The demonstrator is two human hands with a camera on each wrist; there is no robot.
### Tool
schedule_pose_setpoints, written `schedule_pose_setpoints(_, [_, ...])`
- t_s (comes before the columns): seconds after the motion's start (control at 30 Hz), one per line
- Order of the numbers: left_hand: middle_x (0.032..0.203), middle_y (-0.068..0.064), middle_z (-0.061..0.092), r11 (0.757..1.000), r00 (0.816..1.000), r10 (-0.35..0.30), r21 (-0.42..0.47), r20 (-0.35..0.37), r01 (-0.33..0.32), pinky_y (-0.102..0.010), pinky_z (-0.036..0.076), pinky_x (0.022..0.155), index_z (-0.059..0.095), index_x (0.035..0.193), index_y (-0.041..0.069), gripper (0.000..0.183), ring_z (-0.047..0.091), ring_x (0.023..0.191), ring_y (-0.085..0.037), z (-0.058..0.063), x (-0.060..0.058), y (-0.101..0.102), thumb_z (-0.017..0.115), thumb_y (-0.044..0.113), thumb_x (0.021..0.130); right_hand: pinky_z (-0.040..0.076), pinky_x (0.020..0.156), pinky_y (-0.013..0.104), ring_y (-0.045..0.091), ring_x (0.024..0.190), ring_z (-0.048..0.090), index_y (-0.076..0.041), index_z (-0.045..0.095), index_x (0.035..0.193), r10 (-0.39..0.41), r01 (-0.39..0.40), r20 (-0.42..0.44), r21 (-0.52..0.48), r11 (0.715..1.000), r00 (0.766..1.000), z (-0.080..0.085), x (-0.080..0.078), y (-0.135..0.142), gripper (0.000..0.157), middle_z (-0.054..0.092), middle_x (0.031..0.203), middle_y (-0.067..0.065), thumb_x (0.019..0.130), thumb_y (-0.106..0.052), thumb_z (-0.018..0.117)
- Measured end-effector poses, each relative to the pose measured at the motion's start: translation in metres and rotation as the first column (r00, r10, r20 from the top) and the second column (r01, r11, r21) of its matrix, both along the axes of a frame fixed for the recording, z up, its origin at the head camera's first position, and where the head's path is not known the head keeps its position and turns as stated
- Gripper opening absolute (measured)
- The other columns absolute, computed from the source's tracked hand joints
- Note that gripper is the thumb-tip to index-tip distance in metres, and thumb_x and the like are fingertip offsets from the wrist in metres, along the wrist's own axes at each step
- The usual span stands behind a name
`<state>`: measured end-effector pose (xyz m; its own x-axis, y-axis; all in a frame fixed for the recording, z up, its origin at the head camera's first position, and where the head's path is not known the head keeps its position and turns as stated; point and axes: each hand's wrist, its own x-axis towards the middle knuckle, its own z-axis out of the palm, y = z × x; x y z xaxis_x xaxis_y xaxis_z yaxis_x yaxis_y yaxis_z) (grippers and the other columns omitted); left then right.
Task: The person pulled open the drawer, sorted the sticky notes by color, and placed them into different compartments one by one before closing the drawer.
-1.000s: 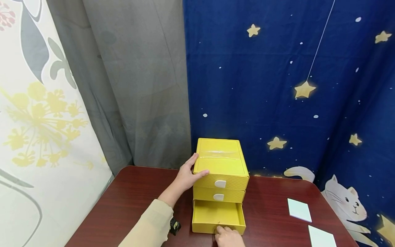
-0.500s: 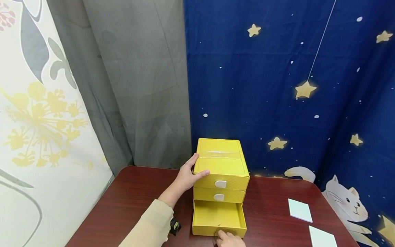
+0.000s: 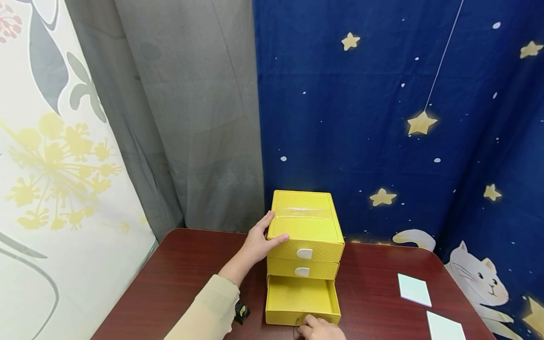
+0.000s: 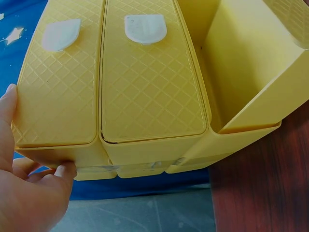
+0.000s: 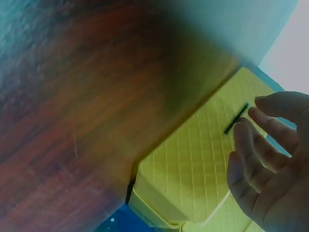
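Note:
A yellow drawer unit (image 3: pixel 302 215) with three drawers stands on the table. My left hand (image 3: pixel 257 241) grips its upper left corner, thumb along the top front edge; in the left wrist view, fingers bend against its side. The bottom drawer (image 3: pixel 302 295) is pulled out and its inside shows bare. My right hand (image 3: pixel 320 329) is at the front of this drawer. In the right wrist view, its loosely bent fingers (image 5: pixel 246 137) are beside a short dark strip (image 5: pixel 236 118) on the drawer front, holding nothing. The two upper drawers are closed, with white tabs (image 3: pixel 304 253).
Two pale square pads (image 3: pixel 414 289) lie on the right of the dark red table (image 3: pixel 369 283). A small black object (image 3: pixel 241 311) shows beside the left sleeve. Grey and blue curtains (image 3: pixel 340 118) hang behind the table.
The bottom drawer slid slightly further out toward me and then stayed. My right hand came along with it, then shifted a little right with its fingers loosened. The left hand kept its place.

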<state>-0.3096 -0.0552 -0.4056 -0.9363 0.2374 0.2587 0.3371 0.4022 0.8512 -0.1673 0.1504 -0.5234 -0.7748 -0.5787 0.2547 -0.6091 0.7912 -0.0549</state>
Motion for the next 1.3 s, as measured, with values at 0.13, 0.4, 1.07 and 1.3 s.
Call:
schedule_pose_setpoints(0.13, [0.156,-0.009,0.024,1.0,1.0,-0.001,0.002,-0.001,0.001,-0.042,0.03,0.112,0.027,0.149,0.008,0.092,0.023,0.143,-0.024,0.0,0.0,0.001,0.073,0.045,0.079,0.032,0.045,0.013,-0.003,0.062,0.047,-0.025,0.069,0.088,0.013,-0.036,-0.151,-0.147,0.989,0.988,0.004,0.001,0.009,0.019,0.052,0.083,-0.016,0.071,-0.018,0.075])
schedule_pose_setpoints(0.4, [0.156,-0.009,0.024,1.0,1.0,-0.004,0.0,-0.001,0.004,-0.042,0.03,0.111,0.028,0.149,0.007,0.091,0.024,0.143,-0.024,0.0,0.001,0.002,0.073,0.044,0.079,0.039,0.049,0.014,-0.008,0.065,0.047,-0.021,0.069,0.094,-0.128,0.086,-0.132,-0.284,0.955,0.983,0.027,0.002,0.041,0.023,0.058,0.089,-0.015,0.072,-0.018,0.076])
schedule_pose_setpoints(1.07, [0.156,-0.007,0.024,1.0,1.0,-0.018,0.019,0.001,0.018,-0.041,0.031,0.111,0.027,0.149,0.008,0.092,0.024,0.143,-0.023,0.0,-0.001,0.005,0.074,0.044,0.078,0.05,0.081,0.054,0.032,0.095,0.063,-0.008,0.066,0.111,-0.567,0.609,0.254,-0.135,0.781,0.784,0.03,-0.012,0.177,0.039,0.064,0.103,0.011,0.077,-0.027,0.075])
schedule_pose_setpoints(1.3, [0.156,-0.01,0.024,1.0,1.0,-0.025,0.017,-0.011,0.025,-0.041,0.03,0.111,0.028,0.149,0.007,0.092,0.023,0.143,-0.024,-0.001,-0.002,0.005,0.074,0.044,0.078,0.047,0.082,0.059,0.046,0.103,0.056,0.002,0.059,0.12,-0.598,0.655,0.358,-0.051,0.754,0.717,0.019,-0.018,0.219,0.063,0.057,0.113,0.03,0.077,-0.043,0.073])
